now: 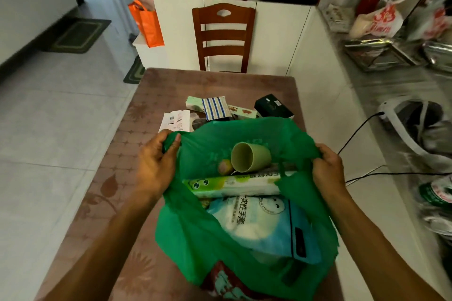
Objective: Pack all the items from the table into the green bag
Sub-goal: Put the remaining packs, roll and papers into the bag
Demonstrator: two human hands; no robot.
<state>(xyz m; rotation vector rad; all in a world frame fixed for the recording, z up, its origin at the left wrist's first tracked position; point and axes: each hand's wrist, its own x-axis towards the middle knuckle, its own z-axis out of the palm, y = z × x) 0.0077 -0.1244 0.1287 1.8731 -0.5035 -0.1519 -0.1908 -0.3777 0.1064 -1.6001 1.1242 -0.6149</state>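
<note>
The green bag lies open on the brown table. My left hand grips its left handle and my right hand grips its right handle, pulling the mouth wide. Inside I see a pale green cup on its side, a long white and green box, a blue and white packet and a small round pinkish thing. Beyond the bag on the table lie a striped cloth, a white and green box, a black box, a flat printed box and a paper slip.
A wooden chair stands at the table's far end. An orange bag sits at the back left. On the right, a counter holds plastic bags and a wire rack; black cables hang beside it. Tiled floor lies to the left.
</note>
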